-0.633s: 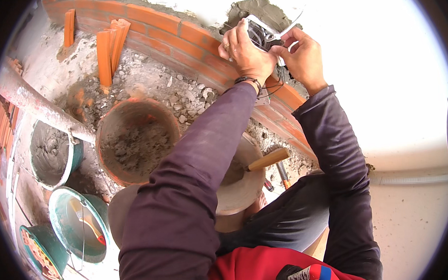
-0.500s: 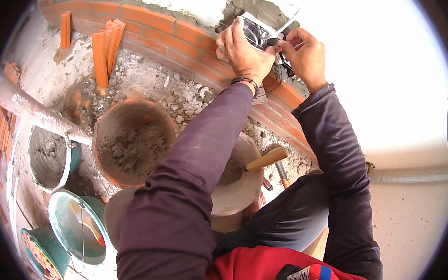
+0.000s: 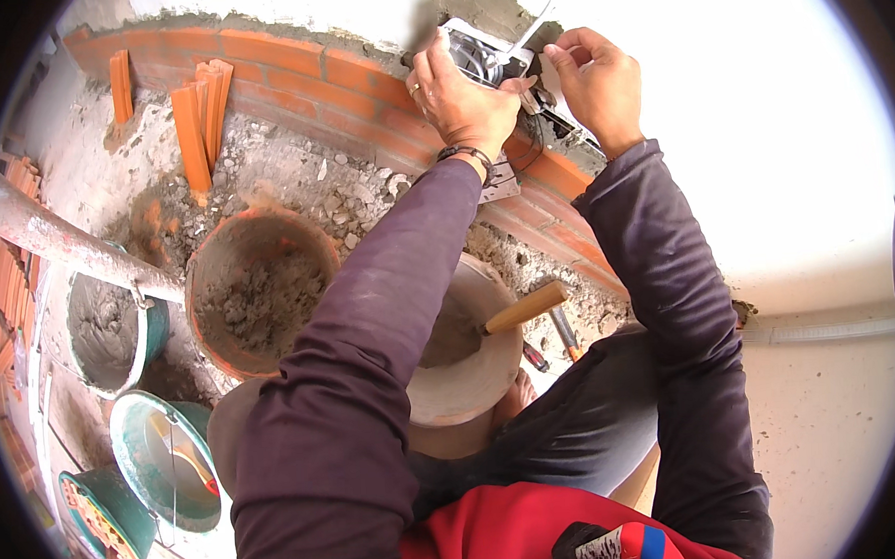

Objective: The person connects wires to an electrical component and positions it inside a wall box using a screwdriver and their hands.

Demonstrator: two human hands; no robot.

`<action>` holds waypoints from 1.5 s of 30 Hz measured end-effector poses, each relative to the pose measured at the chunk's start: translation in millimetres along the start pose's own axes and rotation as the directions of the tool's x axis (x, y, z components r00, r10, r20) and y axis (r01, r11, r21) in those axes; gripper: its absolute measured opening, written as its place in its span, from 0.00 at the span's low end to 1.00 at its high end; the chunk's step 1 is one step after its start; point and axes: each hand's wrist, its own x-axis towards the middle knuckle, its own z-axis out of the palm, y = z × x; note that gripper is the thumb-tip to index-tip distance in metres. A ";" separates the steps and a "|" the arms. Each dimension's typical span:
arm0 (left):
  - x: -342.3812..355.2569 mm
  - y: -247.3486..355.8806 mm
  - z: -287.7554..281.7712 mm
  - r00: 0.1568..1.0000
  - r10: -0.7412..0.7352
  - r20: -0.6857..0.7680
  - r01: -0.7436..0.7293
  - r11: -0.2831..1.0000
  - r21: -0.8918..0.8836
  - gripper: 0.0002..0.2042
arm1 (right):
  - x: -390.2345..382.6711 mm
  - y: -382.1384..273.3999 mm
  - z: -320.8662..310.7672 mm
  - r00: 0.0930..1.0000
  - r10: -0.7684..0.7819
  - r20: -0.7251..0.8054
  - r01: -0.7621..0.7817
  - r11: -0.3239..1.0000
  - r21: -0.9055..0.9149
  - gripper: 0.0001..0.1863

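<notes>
My left hand point(image 3: 465, 104) is wrapped round the side of a white-framed electrical box point(image 3: 480, 58) set in the wall, its thumb reaching across to the right. Coiled grey wires show inside the box, and a pale strip sticks up from its right edge. Just right of it, my right hand point(image 3: 599, 83) is raised with the fingers curled and thumb and forefinger pressed together. Whatever lies in that pinch is too small or hidden to make out. Fresh grey mortar point(image 3: 481, 8) surrounds the box above. Dark thin wires hang below, partly behind my left hand.
Below my arms stands a round mortar basin point(image 3: 482, 388) with a wooden-handled tool point(image 3: 527, 308) in it. Left are an orange-stained bucket point(image 3: 205, 330) of mortar, green buckets point(image 3: 153, 402), and a slanting pole point(image 3: 76, 236). Upright brick strips point(image 3: 190, 141) stand near the low brick wall point(image 3: 278, 55).
My right hand has drawn away from the box's edge, so a gap now shows between it and my left thumb. My left hand stays on the box. The whole view has shifted slightly.
</notes>
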 end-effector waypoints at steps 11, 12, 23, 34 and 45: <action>-4.2 5.3 -0.6 0.999 -0.031 0.022 0.027 0.987 0.159 0.54 | 5.2 12.3 7.3 0.986 -0.097 -0.133 0.061 0.966 -0.252 0.12; -2.1 4.1 -0.6 0.999 -0.025 0.020 0.022 0.992 0.124 0.54 | 7.8 10.5 8.5 0.984 -0.111 -0.138 0.071 0.962 -0.263 0.12; -3.7 1.6 3.4 0.999 -0.038 0.006 0.037 0.986 0.165 0.56 | 17.0 -0.1 16.3 0.990 -0.098 -0.106 0.038 0.887 -0.460 0.19; -2.8 5.8 1.6 0.997 -0.075 -0.003 0.075 0.997 0.024 0.53 | 19.4 -9.0 24.5 0.994 -0.059 -0.097 0.007 0.882 -0.472 0.16; -3.1 3.1 3.0 0.999 -0.048 -0.006 0.048 0.998 0.035 0.53 | 24.1 -10.2 9.7 0.997 -0.077 -0.015 0.066 0.932 -0.357 0.14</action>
